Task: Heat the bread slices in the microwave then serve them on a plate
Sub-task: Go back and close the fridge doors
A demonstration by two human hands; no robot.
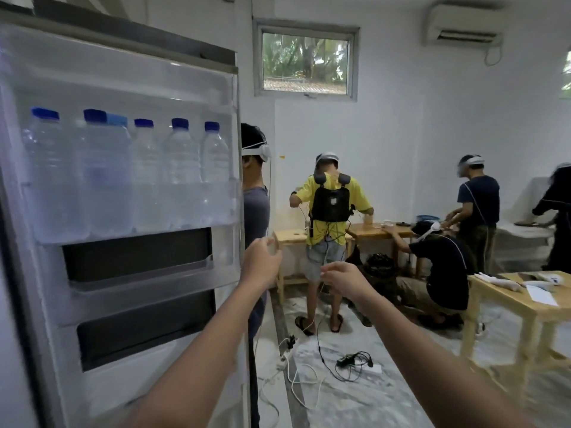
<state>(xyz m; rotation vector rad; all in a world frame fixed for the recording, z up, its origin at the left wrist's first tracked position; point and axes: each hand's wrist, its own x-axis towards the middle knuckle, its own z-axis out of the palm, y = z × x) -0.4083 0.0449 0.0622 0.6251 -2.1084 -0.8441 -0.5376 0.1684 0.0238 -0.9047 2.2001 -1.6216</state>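
Bread is not in sight. The left hand [261, 262] and right hand [343, 281] are loosely curled, holding nothing, beside the open fridge door [123, 267]. Swing it slowly so bottles [145, 177] stay up.

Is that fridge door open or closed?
Open. The fridge door is swung out, its inner shelf of water bottles facing us.

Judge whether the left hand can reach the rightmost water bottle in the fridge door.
Probably yes: the left hand hovers beside the open door, and the rightmost water bottle stands exposed above its shelf wall.
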